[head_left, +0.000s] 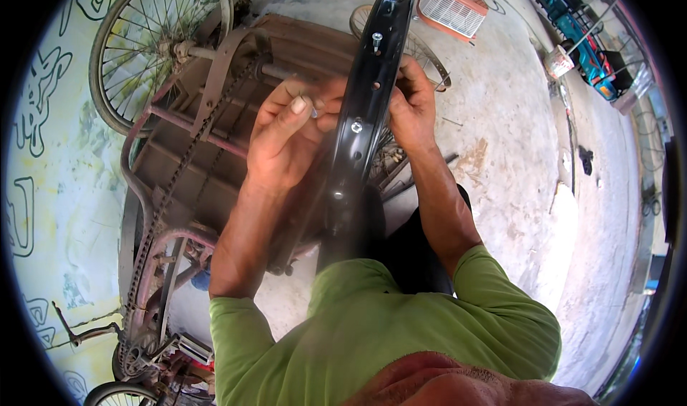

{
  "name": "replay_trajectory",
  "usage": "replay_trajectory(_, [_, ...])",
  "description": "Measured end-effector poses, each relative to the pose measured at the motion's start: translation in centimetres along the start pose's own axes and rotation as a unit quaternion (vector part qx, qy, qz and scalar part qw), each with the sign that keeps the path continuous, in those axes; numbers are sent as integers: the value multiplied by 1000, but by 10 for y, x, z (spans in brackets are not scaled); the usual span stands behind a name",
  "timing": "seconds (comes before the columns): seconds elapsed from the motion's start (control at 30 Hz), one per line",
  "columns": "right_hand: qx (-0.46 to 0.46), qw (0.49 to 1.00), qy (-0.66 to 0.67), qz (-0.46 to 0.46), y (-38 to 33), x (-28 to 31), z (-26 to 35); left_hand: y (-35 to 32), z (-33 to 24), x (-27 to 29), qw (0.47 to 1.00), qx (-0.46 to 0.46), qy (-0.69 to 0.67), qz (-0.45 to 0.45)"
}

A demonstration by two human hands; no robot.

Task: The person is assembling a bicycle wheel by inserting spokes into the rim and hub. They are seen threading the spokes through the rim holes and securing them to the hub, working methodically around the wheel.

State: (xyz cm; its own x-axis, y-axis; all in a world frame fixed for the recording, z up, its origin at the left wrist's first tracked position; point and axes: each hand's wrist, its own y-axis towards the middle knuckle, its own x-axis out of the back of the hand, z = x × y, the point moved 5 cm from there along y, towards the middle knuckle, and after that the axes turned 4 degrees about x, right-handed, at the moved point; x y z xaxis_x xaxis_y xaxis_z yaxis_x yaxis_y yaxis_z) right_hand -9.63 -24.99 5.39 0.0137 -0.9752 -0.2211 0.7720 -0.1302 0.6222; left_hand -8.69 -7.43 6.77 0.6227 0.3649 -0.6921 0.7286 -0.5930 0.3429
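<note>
A black wheel rim [346, 148] stands upright in front of me, its outer channel facing me. Silver spoke nipples [357, 127] sit in some of its holes, and other holes are bare. Left of the rim, my left hand [283, 134] is closed in a pinch, with a small silver piece [313, 112], apparently another nipple, at its thumb and fingertips. My right hand [413, 112] has its thumb and curled fingers against the rim's right side; some fingertips are hidden behind it. The rim's near end is blurred, close to my lap.
A rusty cargo tricycle [189, 162] with a chain and a spoked wheel [161, 48] lies at the left by a painted wall. Beyond the rim are another bare wheel [429, 62] and an orange-white crate [454, 8]. A teal machine [583, 41] and a bucket [558, 62] stand far right.
</note>
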Motion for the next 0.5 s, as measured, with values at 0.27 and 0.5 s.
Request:
replay_trajectory(0.27, [20, 1000, 1, -3, -1, -2, 2, 2, -1, -2, 999, -13, 28, 13])
replay_trajectory(0.5, [17, 999, 35, -17, -4, -5, 2, 0, -3, -4, 999, 1, 44, 10])
